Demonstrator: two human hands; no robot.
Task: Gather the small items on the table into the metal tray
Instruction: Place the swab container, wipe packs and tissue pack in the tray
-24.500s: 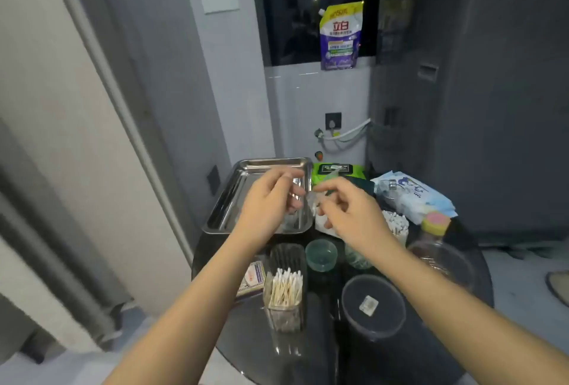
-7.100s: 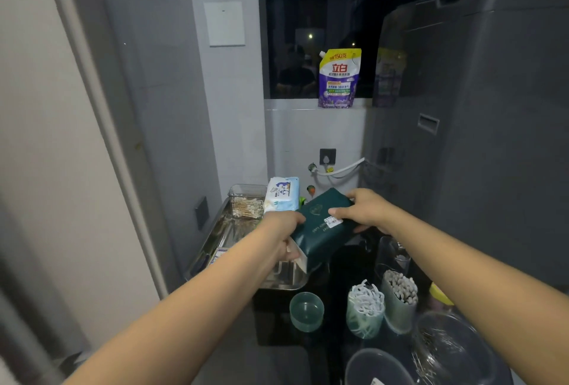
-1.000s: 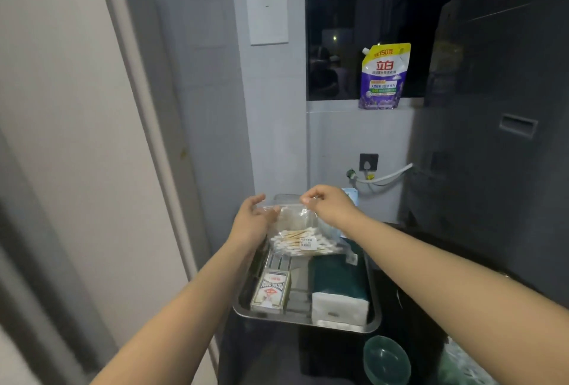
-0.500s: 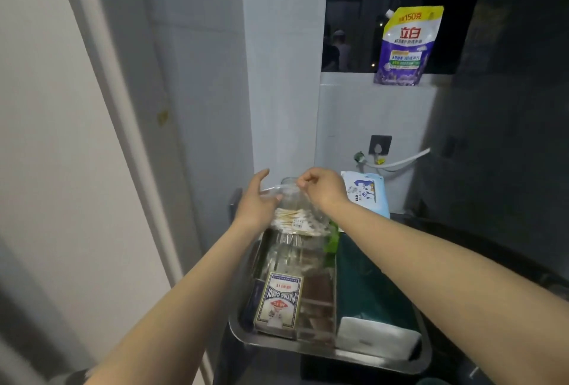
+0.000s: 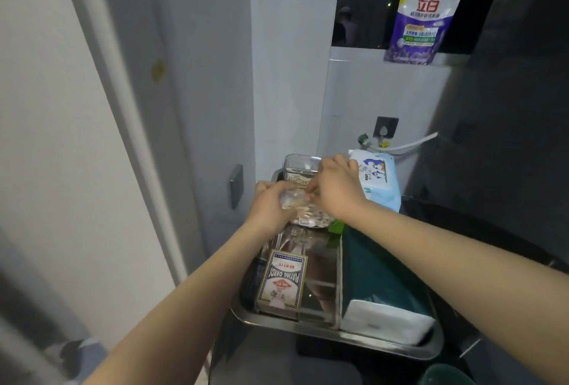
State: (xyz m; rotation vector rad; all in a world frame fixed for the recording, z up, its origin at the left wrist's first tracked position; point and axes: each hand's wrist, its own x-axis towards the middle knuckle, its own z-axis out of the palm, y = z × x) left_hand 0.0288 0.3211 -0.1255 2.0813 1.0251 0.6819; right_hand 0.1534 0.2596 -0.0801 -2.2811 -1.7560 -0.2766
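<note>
Both hands meet over the far half of the tray (image 5: 311, 327), gripping a clear bag (image 5: 303, 213) of what look like cotton swabs. The left hand (image 5: 271, 207) clutches the bag's left end, fingers curled round the crumpled plastic; the right hand (image 5: 337, 192) pinches its upper right edge from above. The bag hangs between the two hands, its long axis running left to right across the tray, and its bottom looks close to the tray floor, though contact cannot be made out. Neither hand is nearer than the other: they share the load, so the likely next move is a short lowering and a release, with the drop point directly beneath.

Just behind the hands a clear box (image 5: 300, 167) stands at the tray's far end, holding more swabs. To its right a wipes pack (image 5: 377, 180) leans at the far right corner. In the near half of the tray a card deck (image 5: 283, 283) lies flat on the left, and a green tissue pack (image 5: 380, 283) fills the right side, its white end toward the camera. A clear divider or box seems to sit between deck and tissues, but reflections make it hard to read. The free spot is the gap between the deck and the clear box, right under the bag. A green cup (image 5: 446, 375) shows on the table (image 5: 480, 240) at the bottom edge, outside the tray, so the gathering is probably not finished.
</note>
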